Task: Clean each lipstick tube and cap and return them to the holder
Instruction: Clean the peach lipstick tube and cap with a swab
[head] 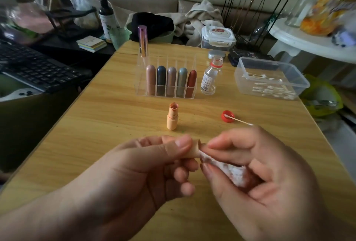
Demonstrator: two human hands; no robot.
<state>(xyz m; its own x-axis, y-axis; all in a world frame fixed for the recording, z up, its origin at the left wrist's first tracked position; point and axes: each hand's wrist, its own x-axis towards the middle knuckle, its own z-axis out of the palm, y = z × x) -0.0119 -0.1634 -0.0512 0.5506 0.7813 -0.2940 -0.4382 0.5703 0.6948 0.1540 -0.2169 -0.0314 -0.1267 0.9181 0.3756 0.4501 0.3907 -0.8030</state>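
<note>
My left hand (154, 165) grips a peach lipstick cap (194, 149), its open end pointing right. My right hand (256, 171) pinches a crumpled white tissue (229, 170) whose tip meets the cap's opening. The uncapped peach lipstick tube (172, 118) stands upright on the wooden table (107, 123), stained red near its top. Behind it a clear acrylic holder (166, 76) carries several capped lipsticks in a row, with a taller pink-purple lipstick (143, 41) in the back row.
A small open glass bottle (211, 76) stands right of the holder. A red bottle cap (227, 116) has a cotton swab (241, 121) lying across it. A clear plastic tub (269, 79) of swabs sits at the right. A keyboard (36, 69) lies off the table's left edge.
</note>
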